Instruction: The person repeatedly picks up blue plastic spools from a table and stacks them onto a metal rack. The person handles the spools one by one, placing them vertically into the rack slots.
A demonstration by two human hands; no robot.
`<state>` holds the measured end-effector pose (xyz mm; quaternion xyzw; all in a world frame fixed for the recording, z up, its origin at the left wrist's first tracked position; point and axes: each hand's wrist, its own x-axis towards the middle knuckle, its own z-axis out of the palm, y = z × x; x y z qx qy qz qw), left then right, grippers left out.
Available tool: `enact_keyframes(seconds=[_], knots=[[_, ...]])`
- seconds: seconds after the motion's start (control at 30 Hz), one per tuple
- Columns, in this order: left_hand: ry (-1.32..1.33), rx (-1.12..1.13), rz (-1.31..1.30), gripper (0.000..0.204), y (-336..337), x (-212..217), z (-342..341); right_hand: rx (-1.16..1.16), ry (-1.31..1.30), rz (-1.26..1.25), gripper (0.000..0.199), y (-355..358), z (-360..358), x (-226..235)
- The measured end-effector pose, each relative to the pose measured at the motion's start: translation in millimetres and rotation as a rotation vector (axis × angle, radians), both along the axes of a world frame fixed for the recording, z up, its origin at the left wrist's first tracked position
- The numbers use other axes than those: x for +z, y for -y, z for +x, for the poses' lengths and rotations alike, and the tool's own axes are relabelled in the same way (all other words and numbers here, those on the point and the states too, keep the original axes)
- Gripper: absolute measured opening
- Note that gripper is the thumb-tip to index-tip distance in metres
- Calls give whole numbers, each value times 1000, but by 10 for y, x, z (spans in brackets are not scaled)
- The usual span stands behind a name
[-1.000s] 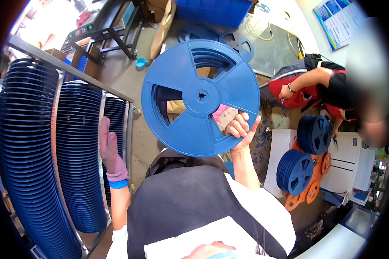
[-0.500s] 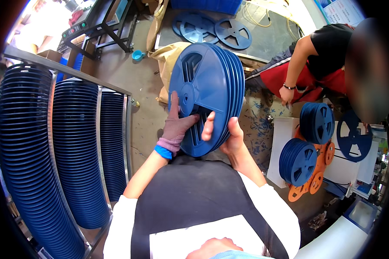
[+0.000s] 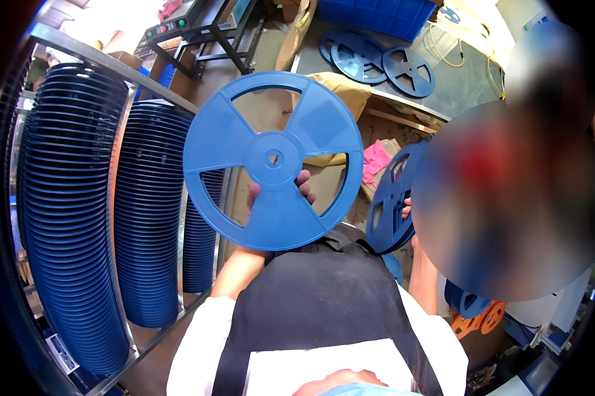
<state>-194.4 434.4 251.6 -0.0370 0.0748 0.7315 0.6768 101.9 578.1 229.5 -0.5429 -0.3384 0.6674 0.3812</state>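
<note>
A blue plastic reel disc (image 3: 225,142), with three wide openings and a small centre hole, faces me upright in front of my chest. My left hand (image 3: 304,187), in a purplish glove, grips it from behind; its fingertips show through the openings on both sides of the lower spoke. Off to the right, more blue reel discs (image 3: 390,228) stand nearly edge-on in my right hand (image 3: 406,209), whose bare fingers come through an opening. How many discs it holds I cannot tell, since the blurred area covers part of them.
Tall rows of dark blue discs (image 3: 73,231) stand in a metal rack (image 3: 112,57) on my left. Ahead, loose reels (image 3: 409,71) and a blue crate (image 3: 376,16) rest on a workbench (image 3: 456,99). Orange reels (image 3: 492,318) lie low at right, beside a blurred person (image 3: 508,198).
The thick stack held between both hands has been parted. My left hand has brought one disc leftward, face toward me, while my right hand has moved right with others. The view has turned.
</note>
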Motion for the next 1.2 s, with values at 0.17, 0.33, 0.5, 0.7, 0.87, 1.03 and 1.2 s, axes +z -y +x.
enact_keyframes(seconds=[0.17,0.33,0.5,0.7,0.87,1.03,1.2], knots=[[-52,20,48,83,110,-109,-191,-22,-543,51,61,-7,502,-70],[10,67,274,80,162,-32,-567,37,-1117,240,61,-89,467,-123],[-96,75,380,80,173,311,-642,25,-1468,127,53,-141,355,-89],[-327,120,349,82,218,370,-640,-14,-1553,51,58,-178,182,-20],[-509,101,-135,74,197,479,-430,59,-1441,37,65,-233,-71,207],[-1018,33,-366,39,-173,-485,-305,280,-735,279,74,27,-468,792],[-791,-77,-226,42,-525,-153,447,571,-534,410,70,439,-969,841]])
